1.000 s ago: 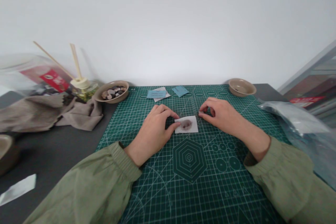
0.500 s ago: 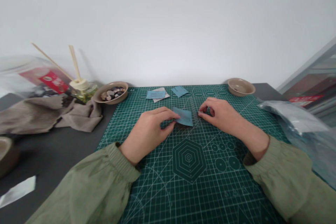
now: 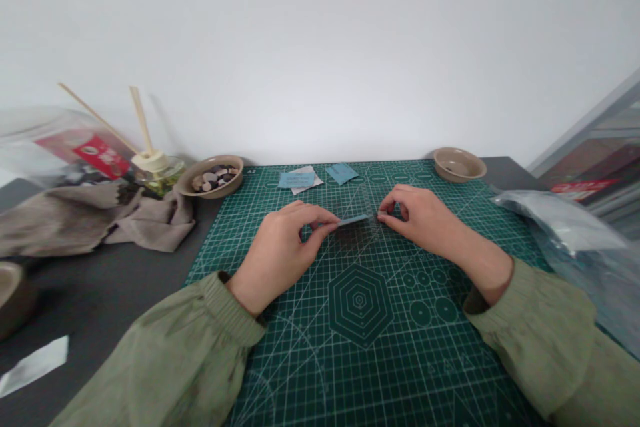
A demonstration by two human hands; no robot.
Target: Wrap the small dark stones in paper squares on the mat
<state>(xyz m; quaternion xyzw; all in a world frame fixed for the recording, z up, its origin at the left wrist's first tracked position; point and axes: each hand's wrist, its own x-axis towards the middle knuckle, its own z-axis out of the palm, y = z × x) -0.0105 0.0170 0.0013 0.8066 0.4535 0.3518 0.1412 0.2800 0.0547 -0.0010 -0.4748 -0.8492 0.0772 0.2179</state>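
Paper (image 3: 354, 219), nearly edge-on, points its long axis rightward from the pinch of our left hand (image 3: 285, 240) toward our right hand (image 3: 423, 213), whose grip we cannot judge. Below lie green mat (image 3: 300, 360) and dark table (image 3: 125, 300); behind, white wall (image 3: 320, 53).

White characters reading "A2" (image 3: 251, 172) stand at the far left corner of the green cutting mat (image 3: 425, 373). Faint print on the left blue packet (image 3: 295, 179) and the right blue packet (image 3: 342, 173) is too small to read, and pale marks on the red label (image 3: 103, 155) and red strip (image 3: 583, 188) are blurred.
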